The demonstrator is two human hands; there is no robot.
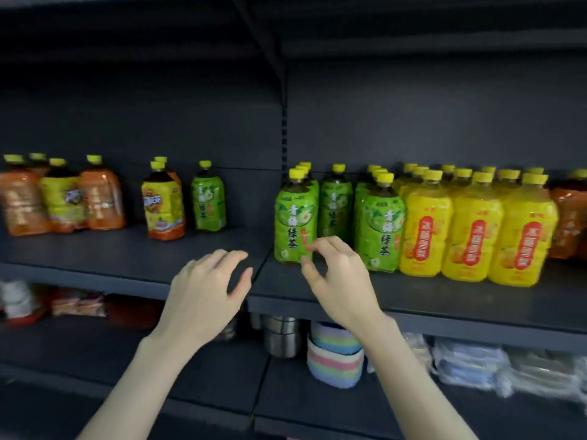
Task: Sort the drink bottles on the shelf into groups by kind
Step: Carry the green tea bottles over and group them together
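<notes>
Drink bottles with yellow caps stand on a dark shelf. Right of the upright post, green-label bottles stand in rows, then yellow-label bottles, then an orange-label bottle at the far right. On the left half stand orange-label bottles, yellow-orange label bottles and one lone green-label bottle. My right hand hovers just in front of the front green bottle, fingers loosely curved and empty. My left hand is held open above the shelf's front edge, holding nothing.
A black upright post splits the shelf in two. Bare shelf lies between the lone green bottle and the green rows. Below, a lower shelf holds a steel pot, striped pastel baskets, wrapped packs and snack packets.
</notes>
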